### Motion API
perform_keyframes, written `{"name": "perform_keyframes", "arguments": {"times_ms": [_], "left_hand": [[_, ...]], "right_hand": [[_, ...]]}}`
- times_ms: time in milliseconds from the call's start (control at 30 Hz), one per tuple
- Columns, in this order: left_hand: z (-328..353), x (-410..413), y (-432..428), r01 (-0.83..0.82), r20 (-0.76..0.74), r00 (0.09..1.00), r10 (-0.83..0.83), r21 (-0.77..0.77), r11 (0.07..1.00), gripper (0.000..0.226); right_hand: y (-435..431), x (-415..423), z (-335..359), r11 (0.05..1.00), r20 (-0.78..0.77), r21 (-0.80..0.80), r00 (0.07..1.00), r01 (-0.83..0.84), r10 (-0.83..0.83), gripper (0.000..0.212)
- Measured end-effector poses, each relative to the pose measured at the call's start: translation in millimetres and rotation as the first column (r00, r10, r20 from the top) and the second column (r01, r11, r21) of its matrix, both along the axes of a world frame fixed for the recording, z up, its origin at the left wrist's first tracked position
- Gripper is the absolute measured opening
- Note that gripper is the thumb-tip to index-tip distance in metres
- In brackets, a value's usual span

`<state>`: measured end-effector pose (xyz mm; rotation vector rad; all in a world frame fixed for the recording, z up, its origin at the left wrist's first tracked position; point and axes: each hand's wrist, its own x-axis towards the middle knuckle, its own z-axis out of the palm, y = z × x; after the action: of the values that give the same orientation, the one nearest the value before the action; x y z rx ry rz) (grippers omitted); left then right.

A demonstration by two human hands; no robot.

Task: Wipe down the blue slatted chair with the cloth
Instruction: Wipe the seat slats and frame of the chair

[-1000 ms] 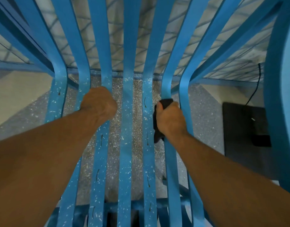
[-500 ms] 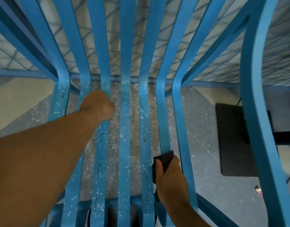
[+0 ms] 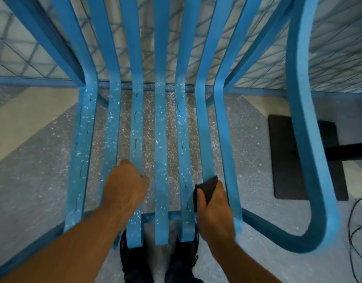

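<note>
right hand (image 3: 214,209) fingers clamp the black cloth (image 3: 207,185), left hand (image 3: 125,184) fingers curl round a chair slat (image 3: 136,129), seat's front edge just behind

Head camera looks steeply down, close above the chair seat (image 3: 160,139), edges perhaps distorted.

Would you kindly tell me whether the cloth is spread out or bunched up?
Bunched up: the cloth is a compact dark wad gripped in the right hand, held against a chair slat.

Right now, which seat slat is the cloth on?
The second seat slat from the right: the right hand holds the dark cloth on it near the front. Slats further left carry white specks and no cloth.
</note>
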<state>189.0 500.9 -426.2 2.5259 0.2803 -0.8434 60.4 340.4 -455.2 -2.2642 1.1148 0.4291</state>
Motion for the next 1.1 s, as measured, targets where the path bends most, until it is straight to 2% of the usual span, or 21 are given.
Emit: {"name": "perform_keyframes", "arguments": {"times_ms": [100,167,233,300,400,467,533,633,700,767,833,900,933,1033,1100], "left_hand": [[9.5,-27.4,4.7,0.016,0.074,0.997,-0.014,-0.016,1.000,0.047],[20.5,-47.1,2.9,0.084,0.198,0.978,-0.071,-0.062,0.995,0.058],[30.8,-66.3,-0.5,0.175,0.338,0.934,-0.115,-0.154,0.972,0.054],[36.0,-85.6,-5.9,0.210,0.368,0.923,-0.111,-0.241,0.947,0.039],[33.7,-117.9,-15.3,0.192,0.218,0.969,-0.119,-0.354,0.915,0.014],[26.6,-140.5,-22.7,0.184,0.082,0.983,-0.165,-0.418,0.890,0.018],[15.5,-161.0,-32.3,0.141,-0.041,0.983,-0.180,-0.460,0.877,0.022],[-2.2,-185.0,-49.6,0.007,-0.210,0.971,-0.111,-0.443,0.897,0.027],[-8.6,-193.6,-62.2,-0.097,-0.315,0.948,-0.033,-0.388,0.917,0.029],[-16.5,-200.3,-74.7,-0.263,-0.430,0.898,0.090,-0.361,0.895,0.031],[-20.2,-203.8,-86.5,-0.538,-0.582,0.762,0.284,-0.324,0.778,0.031],[-20.0,-204.2,-94.8,-0.776,-0.706,0.554,0.441,-0.246,0.581,0.026],[-20.3,-203.5,-97.3,-0.845,-0.732,0.472,0.491,-0.217,0.489,0.021],[-21.9,-202.9,-100.6,-0.929,-0.730,0.343,0.592,-0.171,0.329,0.011],[-16.6,-204.1,-100.1,-0.944,-0.733,0.318,0.601,-0.187,0.271,0.010]], "right_hand": [[10.7,-38.7,4.4,0.997,-0.012,0.066,0.999,0.036,-0.035,0.064],[11.3,-44.1,3.3,0.994,0.019,0.082,0.997,0.067,-0.069,0.061],[11.9,-41.3,2.8,0.994,0.024,0.078,0.997,0.077,-0.079,0.057],[12.2,-40.0,4.5,0.991,0.027,0.102,0.995,0.091,-0.094,0.052],[8.6,-40.8,12.9,0.969,0.072,0.212,0.986,0.129,-0.147,0.039],[1.1,-43.3,20.1,0.910,0.091,0.355,0.961,0.214,-0.261,0.037],[-8.9,-50.4,25.2,0.861,0.075,0.455,0.954,0.225,-0.289,0.035],[-22.2,-63.4,24.9,0.876,0.053,0.465,0.983,0.130,-0.174,0.037],[-27.1,-69.9,25.8,0.880,0.081,0.466,0.985,0.097,-0.151,0.033],[-31.1,-73.4,28.8,0.895,0.118,0.440,0.983,0.076,-0.141,0.029],[-35.1,-76.2,30.1,0.905,0.166,0.420,0.974,0.070,-0.152,0.026],[-37.8,-78.6,31.7,0.914,0.189,0.396,0.966,0.090,-0.177,0.026],[-38.7,-80.2,32.6,0.919,0.198,0.381,0.963,0.096,-0.183,0.026],[-42.2,-86.4,33.0,0.928,0.224,0.362,0.957,0.094,-0.184,0.022],[-41.8,-90.4,38.6,0.923,0.243,0.374,0.952,0.087,-0.188,0.028]]}}
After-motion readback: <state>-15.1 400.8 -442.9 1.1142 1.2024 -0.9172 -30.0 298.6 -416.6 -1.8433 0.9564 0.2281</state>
